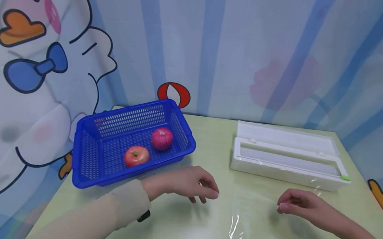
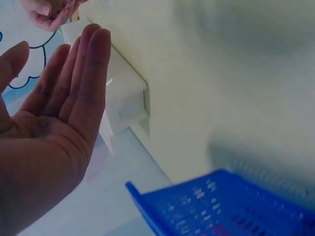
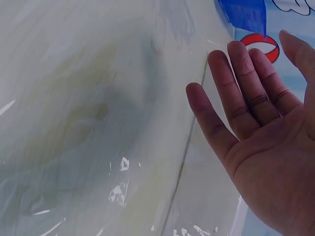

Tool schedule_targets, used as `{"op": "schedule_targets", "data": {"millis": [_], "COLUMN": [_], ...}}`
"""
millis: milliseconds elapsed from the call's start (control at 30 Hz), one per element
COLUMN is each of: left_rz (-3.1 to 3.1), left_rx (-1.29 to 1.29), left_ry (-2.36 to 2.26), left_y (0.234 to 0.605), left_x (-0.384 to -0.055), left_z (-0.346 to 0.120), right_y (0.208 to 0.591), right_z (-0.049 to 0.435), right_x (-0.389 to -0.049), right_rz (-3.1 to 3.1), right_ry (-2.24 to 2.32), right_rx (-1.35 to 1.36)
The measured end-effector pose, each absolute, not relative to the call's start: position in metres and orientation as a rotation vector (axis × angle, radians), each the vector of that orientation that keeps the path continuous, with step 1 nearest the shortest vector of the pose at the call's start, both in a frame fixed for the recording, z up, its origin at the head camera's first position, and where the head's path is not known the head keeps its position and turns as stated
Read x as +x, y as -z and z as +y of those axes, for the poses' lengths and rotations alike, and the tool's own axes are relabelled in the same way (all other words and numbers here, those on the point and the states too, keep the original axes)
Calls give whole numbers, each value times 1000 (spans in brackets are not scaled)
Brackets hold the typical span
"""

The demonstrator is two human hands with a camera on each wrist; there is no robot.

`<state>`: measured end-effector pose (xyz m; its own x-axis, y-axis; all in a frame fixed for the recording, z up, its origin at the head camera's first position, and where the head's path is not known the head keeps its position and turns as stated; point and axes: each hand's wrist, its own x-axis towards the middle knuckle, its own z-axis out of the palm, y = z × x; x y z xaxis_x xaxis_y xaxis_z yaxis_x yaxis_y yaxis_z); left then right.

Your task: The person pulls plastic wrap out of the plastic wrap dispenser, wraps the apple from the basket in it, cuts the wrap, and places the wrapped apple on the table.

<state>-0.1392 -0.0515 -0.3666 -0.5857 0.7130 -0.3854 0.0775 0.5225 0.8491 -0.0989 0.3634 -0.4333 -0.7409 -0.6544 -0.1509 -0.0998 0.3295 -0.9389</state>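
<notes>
My left hand [image 1: 193, 184] is over the table in front of the blue basket, its fingers loosely bent. The left wrist view shows that hand [image 2: 59, 93] with nothing between fingers and thumb. On the right, my right hand [image 1: 305, 206] is nearest to the front of a white cling film box [image 1: 284, 172]; its fingers [image 3: 229, 93] are apart and hold nothing. The box's lid [image 1: 286, 137] is raised, and a green slider [image 1: 345, 178] sits at its right end. Clear film [image 1: 234, 226] lies in front of the box, glossy and wrinkled; its edges are hard to make out.
A blue plastic basket [image 1: 77, 157] stands at the table's left with a red apple [image 1: 137, 156] and a darker pink-red round fruit [image 1: 162, 139] in it. Behind the pale table [image 1: 210, 134] hangs a printed curtain [image 1: 231, 57].
</notes>
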Motion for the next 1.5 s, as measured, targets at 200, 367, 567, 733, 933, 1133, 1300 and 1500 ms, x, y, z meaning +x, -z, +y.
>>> {"op": "schedule_targets", "data": {"millis": [200,367,567,733,933,1133,1300,1500], "left_rz": [2036,2125,2257,2418,2607,2740,2800,2762], "left_rx": [666,678,670,612,503,413,391,399], "left_ry": [-998,-913,-878,-853,-818,-787,-722,-597], "left_y": [346,331,317,310,310,320,330,338], "left_x": [-143,-146,-151,-161,-179,-197,-209,-215], "left_z": [-73,-93,-121,-144,-167,-188,-205,-220], "right_y": [436,431,425,425,425,429,433,437], "right_z": [346,334,324,318,313,308,303,298], "right_x": [-98,-99,-100,-97,-95,-95,-95,-94], "right_rz": [2111,2054,2006,1987,1973,2015,2078,2121], "right_ry": [1390,1367,1367,1388,1414,1433,1449,1461], "right_rx": [-755,-763,-779,-782,-773,-808,-832,-787]}}
